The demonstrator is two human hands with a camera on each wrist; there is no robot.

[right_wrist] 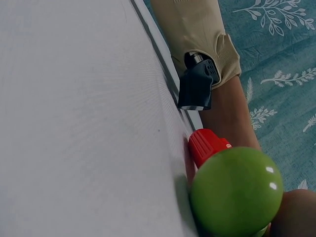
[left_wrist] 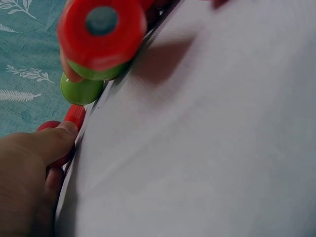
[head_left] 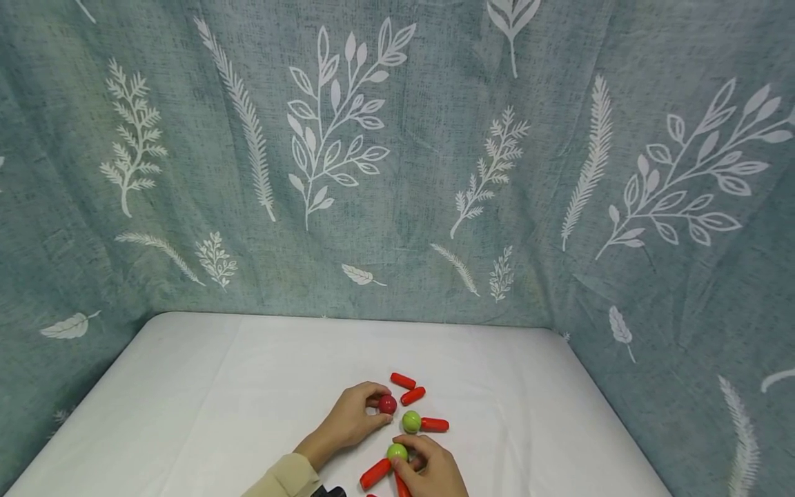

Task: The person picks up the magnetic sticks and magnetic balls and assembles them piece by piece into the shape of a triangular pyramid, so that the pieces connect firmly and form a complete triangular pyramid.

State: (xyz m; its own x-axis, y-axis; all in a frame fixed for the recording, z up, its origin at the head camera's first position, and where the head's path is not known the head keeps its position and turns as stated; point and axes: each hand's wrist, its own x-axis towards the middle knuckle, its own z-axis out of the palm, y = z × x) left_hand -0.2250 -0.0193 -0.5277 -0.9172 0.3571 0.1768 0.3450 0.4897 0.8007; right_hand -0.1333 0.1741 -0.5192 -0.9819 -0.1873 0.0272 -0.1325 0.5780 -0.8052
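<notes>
The left hand (head_left: 348, 420) has its fingers bent in a narrow pinch on the dark red ball (head_left: 388, 404); the right hand (head_left: 437, 471) pinches the near green ball (head_left: 397, 452) between thumb and finger, beside the left-lying red stick (head_left: 375, 475); the far green ball (head_left: 411, 422), unheld on the white tabletop (head_left: 261, 386), lies between the hands at one end of another red stick (head_left: 435, 424); a brushing knuckle could probably set it rolling; smooth balls might also slip if either pinch sits off-centre; I cannot tell whether the near ball touches its stick, so a sideways tug might disturb both.
</notes>
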